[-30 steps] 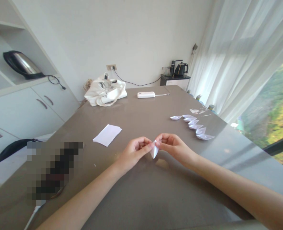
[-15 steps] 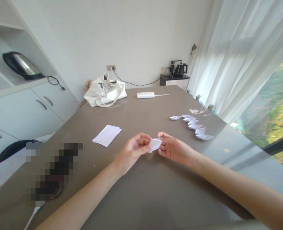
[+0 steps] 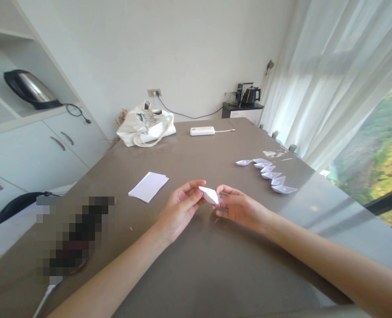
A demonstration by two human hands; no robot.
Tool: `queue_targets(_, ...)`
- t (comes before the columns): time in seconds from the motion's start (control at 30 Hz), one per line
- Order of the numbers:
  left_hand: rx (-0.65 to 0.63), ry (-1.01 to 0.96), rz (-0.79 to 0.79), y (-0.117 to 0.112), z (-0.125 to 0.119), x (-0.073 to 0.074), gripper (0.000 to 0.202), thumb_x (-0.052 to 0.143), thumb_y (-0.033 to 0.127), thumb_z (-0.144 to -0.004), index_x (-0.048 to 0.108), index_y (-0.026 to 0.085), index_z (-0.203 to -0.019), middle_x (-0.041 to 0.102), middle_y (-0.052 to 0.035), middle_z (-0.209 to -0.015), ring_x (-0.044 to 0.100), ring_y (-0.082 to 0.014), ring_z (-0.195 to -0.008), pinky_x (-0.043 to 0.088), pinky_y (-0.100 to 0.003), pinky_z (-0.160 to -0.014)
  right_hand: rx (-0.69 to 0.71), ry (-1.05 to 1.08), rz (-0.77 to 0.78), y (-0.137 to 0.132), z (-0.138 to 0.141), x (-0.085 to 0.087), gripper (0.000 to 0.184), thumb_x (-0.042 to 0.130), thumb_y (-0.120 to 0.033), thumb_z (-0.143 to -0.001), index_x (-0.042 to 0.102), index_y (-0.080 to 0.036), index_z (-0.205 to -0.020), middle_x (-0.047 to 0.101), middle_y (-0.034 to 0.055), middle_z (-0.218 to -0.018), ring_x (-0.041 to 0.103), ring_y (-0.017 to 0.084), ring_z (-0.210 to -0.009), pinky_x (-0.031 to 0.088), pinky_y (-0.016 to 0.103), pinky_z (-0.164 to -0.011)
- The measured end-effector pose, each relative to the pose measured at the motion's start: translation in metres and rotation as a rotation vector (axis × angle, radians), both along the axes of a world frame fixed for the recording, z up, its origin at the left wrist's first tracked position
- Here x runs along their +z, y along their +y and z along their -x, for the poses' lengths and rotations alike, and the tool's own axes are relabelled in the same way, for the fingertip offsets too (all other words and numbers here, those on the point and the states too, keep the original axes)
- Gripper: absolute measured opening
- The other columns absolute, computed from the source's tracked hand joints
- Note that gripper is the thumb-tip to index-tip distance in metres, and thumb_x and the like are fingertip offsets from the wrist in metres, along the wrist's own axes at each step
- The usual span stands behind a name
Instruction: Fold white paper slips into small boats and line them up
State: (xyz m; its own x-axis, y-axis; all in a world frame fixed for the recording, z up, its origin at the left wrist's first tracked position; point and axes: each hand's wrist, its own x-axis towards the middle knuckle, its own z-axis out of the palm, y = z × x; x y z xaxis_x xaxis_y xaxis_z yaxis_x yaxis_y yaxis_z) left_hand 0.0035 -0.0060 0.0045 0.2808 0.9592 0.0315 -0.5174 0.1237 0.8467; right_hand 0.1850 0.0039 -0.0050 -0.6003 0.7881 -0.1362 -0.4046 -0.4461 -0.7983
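A small folded piece of white paper point(image 3: 209, 195) is held up over the table between both hands. My left hand point(image 3: 182, 206) pinches its left end between thumb and fingers. At the right end, the fingers of my right hand point(image 3: 238, 206) are closed on the paper's edge, partly hidden behind it. Several folded paper boats point(image 3: 270, 170) stand in a row beyond my right hand. A stack of white paper sheets point(image 3: 148, 187) lies to the left, beyond my left wrist.
A white power bank point(image 3: 202, 131) with a short cable and a white bag point(image 3: 146, 126) lie at the table's far end. Paper scraps point(image 3: 272, 154) are by the right edge. A pixelated dark object point(image 3: 78, 238) lies at the left. Curtains point(image 3: 302, 79) hang on the right.
The folded paper has turned and tilted, now showing a pointed shape. My right fingers have moved in from beside it to take hold of its right end.
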Motion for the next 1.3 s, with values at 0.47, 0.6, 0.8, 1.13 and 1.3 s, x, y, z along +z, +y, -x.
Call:
queue_targets(0.47,-0.043,0.337,-0.083,-0.007,-0.004,0.0,0.018,0.072,0.026,-0.073,0.063,0.014,-0.082,0.063,-0.0008,-0.074,0.058,-0.0101,-0.07,0.043,-0.02,-0.066,-0.267,-0.638,-0.908,-0.011,0.0,0.009,0.013,0.067,-0.026,-0.078,0.064,-0.015,-0.084,0.066,0.0036,-0.08,0.06,0.015,-0.073,0.048,0.027,-0.07)
queue_targets(0.6,-0.029,0.363,-0.11,-0.006,-0.003,0.0,0.018,0.07,0.027,-0.074,0.061,0.014,-0.083,0.062,-0.0007,-0.075,0.057,-0.0099,-0.071,0.044,-0.02,-0.067,-0.27,-0.67,-0.95,-0.011,0.001,0.009,0.013,0.061,-0.028,-0.083,0.065,-0.015,-0.083,0.067,0.0047,-0.079,0.061,0.015,-0.072,0.05,0.027,-0.069)
queue_targets(0.8,-0.032,0.43,-0.171,-0.008,-0.004,-0.001,0.022,0.069,0.029,-0.075,0.06,0.014,-0.089,0.063,-0.0032,-0.082,0.06,-0.0129,-0.078,0.046,-0.022,-0.072,-0.423,-0.755,-1.145,-0.02,0.004,0.01,0.006,0.058,-0.018,-0.082,0.061,-0.017,-0.076,0.064,0.0036,-0.075,0.06,0.013,-0.068,0.05,0.024,-0.065)
queue_targets(1.13,0.012,0.568,-0.285,-0.011,-0.005,0.002,0.019,0.064,0.032,-0.08,0.06,0.014,-0.086,0.064,-0.0051,-0.083,0.06,-0.0157,-0.08,0.045,-0.025,-0.074,-0.484,-0.854,-1.242,-0.023,0.004,0.007,0.008,0.052,-0.02,-0.085,0.058,-0.022,-0.08,0.062,0.0043,-0.078,0.062,0.015,-0.069,0.05,0.026,-0.065)
queue_targets(1.3,0.046,0.622,-0.386,-0.016,-0.008,0.003,0.012,0.059,0.027,-0.082,0.058,0.015,-0.083,0.062,-0.0042,-0.081,0.059,-0.0157,-0.079,0.045,-0.025,-0.074,-0.501,-1.022,-1.287,-0.027,0.006,0.006,0.009,0.052,-0.021,-0.083,0.054,-0.021,-0.074,0.06,0.0042,-0.073,0.057,0.014,-0.063,0.046,0.025,-0.06)
